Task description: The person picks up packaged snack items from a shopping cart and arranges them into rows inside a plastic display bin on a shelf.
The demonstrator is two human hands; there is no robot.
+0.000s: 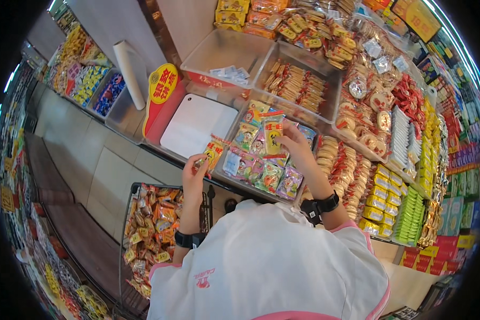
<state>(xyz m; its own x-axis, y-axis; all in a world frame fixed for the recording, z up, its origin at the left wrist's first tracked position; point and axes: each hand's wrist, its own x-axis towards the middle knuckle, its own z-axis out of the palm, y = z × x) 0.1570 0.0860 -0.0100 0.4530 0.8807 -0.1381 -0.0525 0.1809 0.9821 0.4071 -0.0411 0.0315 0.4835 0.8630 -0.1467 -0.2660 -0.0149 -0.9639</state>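
Note:
My left hand (pixel 196 166) holds a yellow and red snack packet (pixel 213 154) by its lower left edge, over the near right corner of a white plastic board (pixel 199 125). In my right hand (pixel 294 140) is another yellow and red snack packet (pixel 273 134), held upright by its right side above a clear bin (pixel 240 179) of small colourful snack bags (pixel 271 176). The two packets are apart. Both wrists wear black straps with small devices.
A cart (pixel 122 240) heaped with wrapped snacks stands at lower left. Beyond the board are a bin (pixel 224 48) with a few white packets and one of stacked biscuits (pixel 296 86). Wrapped crackers (pixel 344 168) fill the display at right. A red and yellow sign (pixel 162 90) stands left of the board.

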